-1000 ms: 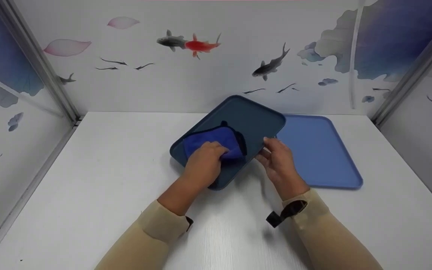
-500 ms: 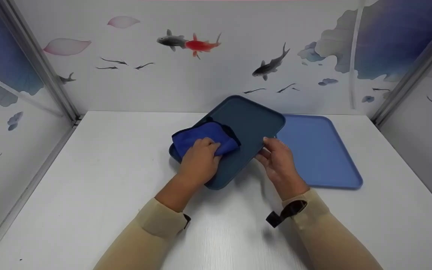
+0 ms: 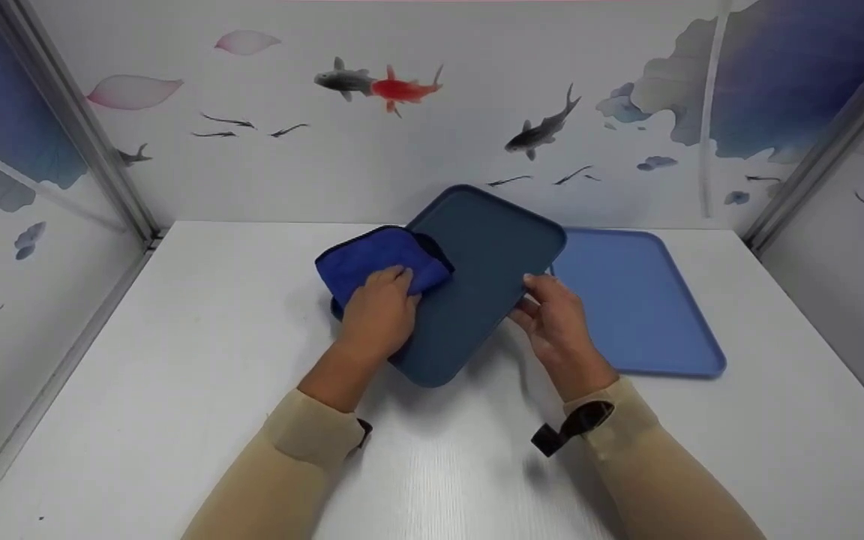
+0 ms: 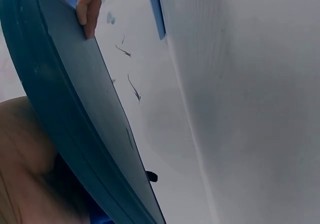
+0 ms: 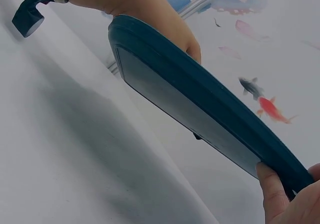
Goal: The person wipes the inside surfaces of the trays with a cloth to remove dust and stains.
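Observation:
A dark teal tray is held up over the table, tilted, with its underside showing in both wrist views. At its right edge my right hand grips the rim, thumb on top and fingers beneath; the right wrist view shows this grip too. My left hand holds a blue cloth with a black edging against the tray's upper face, over its left part. Part of the cloth reaches past the tray's left rim. In the left wrist view the tray hides most of the cloth.
A lighter blue tray lies flat on the white table at the right, partly overlapped by the teal one. A wall with painted fish stands behind, and metal-framed side panels flank the table.
My left hand and the cloth have slid leftward and a little away across the tray, out to its left rim. The tray has shifted slightly; my right hand keeps its grip.

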The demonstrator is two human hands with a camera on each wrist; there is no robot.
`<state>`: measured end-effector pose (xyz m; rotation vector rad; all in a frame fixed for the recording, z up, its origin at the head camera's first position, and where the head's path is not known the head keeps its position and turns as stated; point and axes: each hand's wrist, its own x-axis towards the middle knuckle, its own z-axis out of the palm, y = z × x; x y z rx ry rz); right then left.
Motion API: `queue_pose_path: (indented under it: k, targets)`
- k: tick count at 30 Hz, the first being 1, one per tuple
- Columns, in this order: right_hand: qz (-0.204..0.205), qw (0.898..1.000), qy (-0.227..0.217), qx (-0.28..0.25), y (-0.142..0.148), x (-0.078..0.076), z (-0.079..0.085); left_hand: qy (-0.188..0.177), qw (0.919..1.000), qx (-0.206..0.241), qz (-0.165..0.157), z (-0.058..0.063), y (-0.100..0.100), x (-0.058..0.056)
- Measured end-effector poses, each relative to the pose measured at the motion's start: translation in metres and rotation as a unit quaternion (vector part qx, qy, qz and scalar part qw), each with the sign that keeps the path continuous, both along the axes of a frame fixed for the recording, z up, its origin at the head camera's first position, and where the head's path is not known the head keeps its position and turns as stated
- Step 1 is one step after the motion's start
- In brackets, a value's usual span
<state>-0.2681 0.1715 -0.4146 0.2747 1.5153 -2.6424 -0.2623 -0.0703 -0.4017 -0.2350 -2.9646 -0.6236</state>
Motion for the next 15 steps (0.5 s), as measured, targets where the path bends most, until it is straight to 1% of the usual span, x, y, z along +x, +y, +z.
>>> queue_pose_path:
  k: [5, 9, 12, 15]
  targets:
    - [-0.003, 1.0, 0.007, 0.004, -0.001, -0.001, 0.0, 0.0, 0.9999, -0.001, 0.012, 0.003, -0.008, -0.004]
    - [-0.002, 1.0, 0.013, 0.009, -0.002, 0.0, 0.001, -0.003, 0.9997, 0.018, 0.016, 0.006, -0.012, -0.007]
    - [-0.001, 1.0, 0.009, 0.01, -0.002, 0.0, 0.001, -0.005, 0.9994, 0.031, 0.016, 0.007, -0.012, -0.008]
    - [0.005, 1.0, 0.003, 0.011, -0.001, 0.001, 0.0, -0.001, 0.9991, 0.04, 0.013, 0.009, -0.006, -0.008]
